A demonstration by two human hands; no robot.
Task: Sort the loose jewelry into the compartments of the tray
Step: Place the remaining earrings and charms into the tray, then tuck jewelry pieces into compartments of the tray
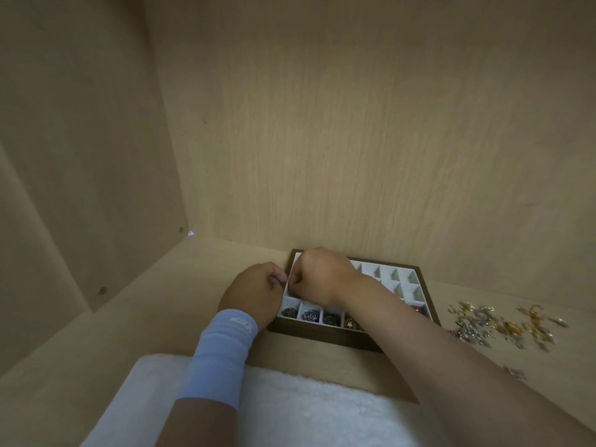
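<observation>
left hand (258, 290), above a blue wristband (222, 346), curls its fingers at the left rim of the jewelry tray (322, 337), and right hand (322, 275) curls down over the tray's far-left cells; whether either pinches a piece cannot be told, and a small item passed between them could slip into the wrong cell or off that rim. the tray's near row holds dark and bronze clusters, while the loose jewelry (503, 324), a tangle of gold and silver hoops just right of the tray, may snag when lifted.
</observation>
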